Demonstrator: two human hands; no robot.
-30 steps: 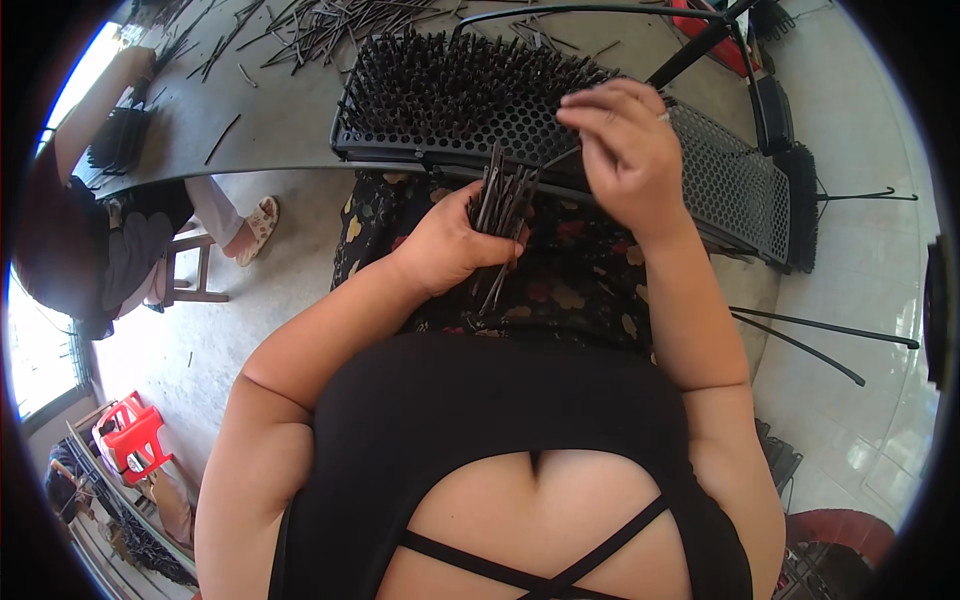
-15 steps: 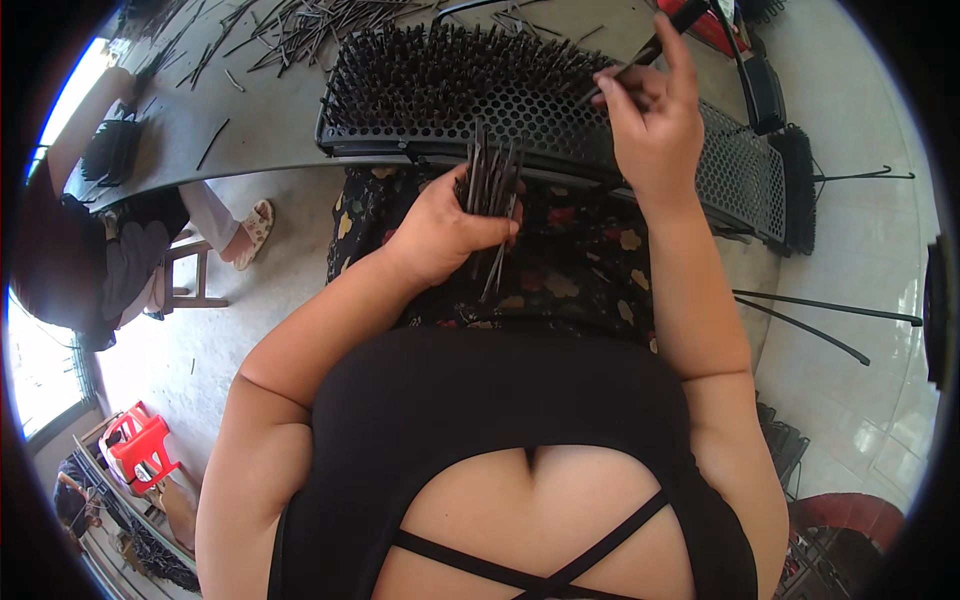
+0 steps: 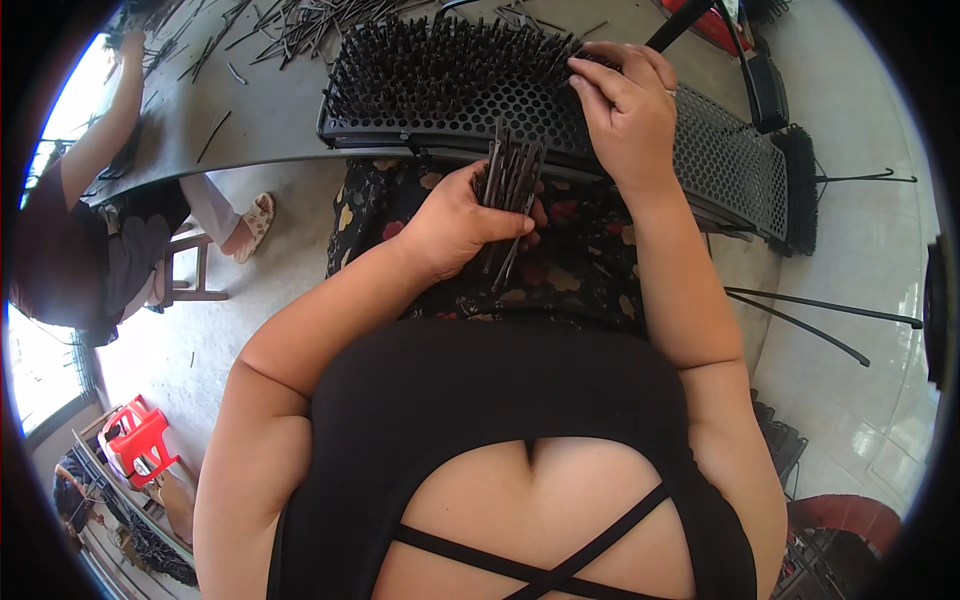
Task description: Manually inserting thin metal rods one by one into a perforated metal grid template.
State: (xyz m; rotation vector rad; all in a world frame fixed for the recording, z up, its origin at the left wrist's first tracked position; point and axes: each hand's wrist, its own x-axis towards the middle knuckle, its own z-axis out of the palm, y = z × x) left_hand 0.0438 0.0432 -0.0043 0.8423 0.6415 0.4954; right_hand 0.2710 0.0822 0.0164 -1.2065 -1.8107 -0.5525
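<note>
My left hand (image 3: 465,225) is closed round a bundle of thin dark sticks (image 3: 512,180), held roughly upright over my lap. Just past it lies a long black metal plate full of round holes (image 3: 520,112). Many short dark sticks (image 3: 420,75) stand densely in the holes of its left and far part. At the right edge of that dense patch is my right hand (image 3: 630,105), thumb and fingertips pinched together close to the standing sticks. Whatever is between those fingertips blends into the dark sticks behind.
Loose sticks (image 3: 290,30) lie scattered on the grey table (image 3: 240,110). A black bar-framed device (image 3: 765,90) stands right of the plate. On the left, another person's arm (image 3: 110,130) reaches over the table, beside a wooden stool (image 3: 200,270). A red plastic chair (image 3: 140,440) stands lower left.
My right hand has come down and left to the plate; its raised forefinger has bent in to the pinch. The left hand with its bundle shifted slightly right. The other person's arm moved.
</note>
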